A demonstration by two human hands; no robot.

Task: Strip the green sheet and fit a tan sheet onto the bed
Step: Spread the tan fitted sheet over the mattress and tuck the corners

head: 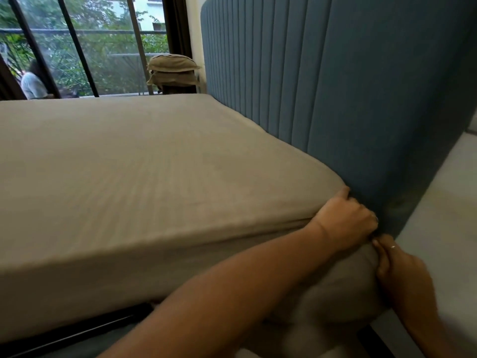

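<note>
here, in the head view, the tan sheet (144, 164) covers the mattress across the centre and left of frame. at lower right, the left hand (346, 220) curls into its corner by the blue headboard (361, 99); the right hand (397, 267) pinches the slack below. the cloth looks soft, light and stretchy: best gripped at the corner hem.

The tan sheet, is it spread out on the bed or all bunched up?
Spread out. The sheet lies smooth over the top; only the corner by both hands bunches.
</note>
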